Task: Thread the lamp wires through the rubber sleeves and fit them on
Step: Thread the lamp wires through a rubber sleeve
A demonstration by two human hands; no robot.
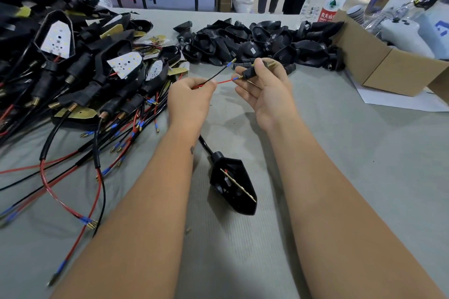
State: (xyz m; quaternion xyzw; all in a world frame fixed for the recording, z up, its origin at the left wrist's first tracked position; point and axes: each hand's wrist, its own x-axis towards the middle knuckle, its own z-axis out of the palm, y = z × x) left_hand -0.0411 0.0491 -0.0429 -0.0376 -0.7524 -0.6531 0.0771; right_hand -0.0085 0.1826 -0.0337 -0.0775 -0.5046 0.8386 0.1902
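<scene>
Grey table (340, 177), left hand (188, 99) pinching wires (213, 77), right hand (264, 87) gripping rubber sleeve (250, 73)

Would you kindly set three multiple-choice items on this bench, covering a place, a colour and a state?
1. The lamp housing whose wires are being threaded lies:
A. between the forearms
B. in the cardboard box
C. on the left pile

2. The wire tip at the rubber sleeve belongs to the wire that is:
A. green
B. red
C. white

3. The left hand:
A. lies flat and open
B. pinches the wires
C. holds a bottle

Key: 1 A, it rests on the cloth between both arms. 2 B, the red wire meets the sleeve. 3 B, its fingers pinch both wires.
</scene>
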